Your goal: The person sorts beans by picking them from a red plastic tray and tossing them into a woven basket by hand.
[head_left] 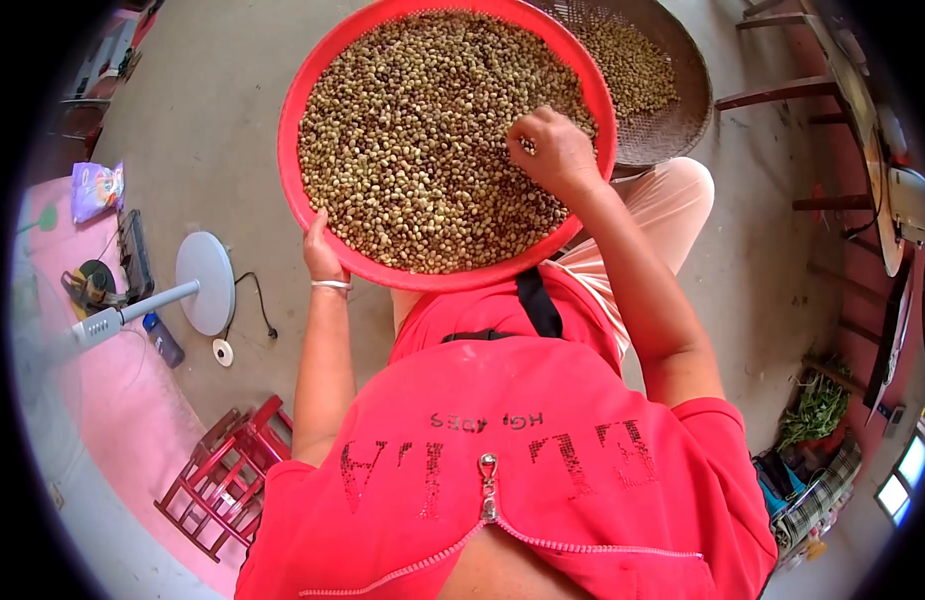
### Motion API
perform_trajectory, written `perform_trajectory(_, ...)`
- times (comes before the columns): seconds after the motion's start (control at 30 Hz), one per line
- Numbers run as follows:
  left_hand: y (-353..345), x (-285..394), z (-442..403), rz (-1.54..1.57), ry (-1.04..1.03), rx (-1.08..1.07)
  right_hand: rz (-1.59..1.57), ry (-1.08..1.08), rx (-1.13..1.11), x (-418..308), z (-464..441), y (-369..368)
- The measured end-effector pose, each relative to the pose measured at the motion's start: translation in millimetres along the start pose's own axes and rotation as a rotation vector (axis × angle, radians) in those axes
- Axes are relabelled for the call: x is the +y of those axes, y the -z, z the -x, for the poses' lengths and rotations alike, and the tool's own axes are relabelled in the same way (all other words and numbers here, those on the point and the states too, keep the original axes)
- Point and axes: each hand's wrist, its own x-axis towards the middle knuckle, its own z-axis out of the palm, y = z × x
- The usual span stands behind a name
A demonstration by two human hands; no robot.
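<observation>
A round red tray [291, 150] rests at my lap, spread full of small round tan and dark brown beans or seeds [423, 130]. My left hand [324, 252], with a white band at the wrist, grips the tray's near left rim, thumb on top. Over the right part of the beans is my right hand [555, 152], its fingers curled and pinched together. Whatever is between those fingertips is too small to make out. Behind the tray's right side, a woven basket [683, 125] holds more pale beans [628, 70].
On the left stand a fan with a round grey base [206, 283] and a red wooden stool [228, 480]. A purple packet [97, 192] lies near the pink wall. Wooden furniture [833, 200] lines the right side, with green leafy stalks [818, 405] below it.
</observation>
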Motion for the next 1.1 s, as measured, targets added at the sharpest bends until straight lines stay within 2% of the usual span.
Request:
perform_trajectory(0.07, -0.7, 0.6, 0.4, 0.008, 0.009, -0.011, -0.112, -0.053, 0.322, 22.9, -10.7, 11.9)
perform_trajectory(0.13, 2.9, 0.1, 1.3, 0.010, 0.021, -0.019, -0.079, -0.406, 0.383, 32.1, -17.2, 43.3)
perform_trajectory(0.2, 2.6, -1.8, -1.8, -0.007, 0.010, 0.044, -0.001, -0.379, 0.358, 43.1, -11.4, 51.7)
perform_trajectory(0.27, 3.0, -2.7, -2.9, 0.006, 0.011, 0.028, -0.015, -0.273, 0.033, 48.1, -2.5, 45.7)
perform_trajectory(0.33, 6.3, -2.9, -4.1, 0.036, 0.040, -0.006, 0.024, -0.159, -0.095, 37.8, 6.1, 36.6)
perform_trajectory(0.4, 3.5, -0.7, -1.5, 0.039, 0.044, 0.004, 0.047, -0.073, -0.129, 32.2, 11.4, 29.6)
perform_trajectory(0.53, 0.2, 0.7, -0.4, 0.005, 0.021, 0.032, 0.098, -0.083, -0.153, 33.7, 16.2, 20.9)
perform_trajectory(0.6, -0.2, 1.5, -1.0, 0.017, 0.012, 0.005, 0.125, -0.051, -0.094, 33.4, 16.6, 20.6)
perform_trajectory(0.7, -0.7, 1.3, 0.6, -0.011, 0.007, 0.033, 0.048, -0.094, 0.019, 31.4, 14.4, 27.1)
perform_trajectory(0.87, -0.2, 0.9, -0.3, 0.001, 0.011, 0.023, -0.003, -0.131, -0.006, 44.4, 4.1, 42.6)
perform_trajectory(0.93, -0.6, -0.2, -0.1, 0.004, 0.003, 0.027, -0.677, -0.510, 0.420, 58.6, -8.5, 48.4)
perform_trajectory(1.0, 1.7, 0.3, -0.9, -0.002, 0.006, 0.032, -0.608, -0.566, 0.510, 66.1, -8.9, 47.0)
perform_trajectory(1.1, -0.4, 2.8, 0.7, 0.006, 0.031, -0.002, -0.242, -0.250, 0.016, 50.1, 0.3, 37.2)
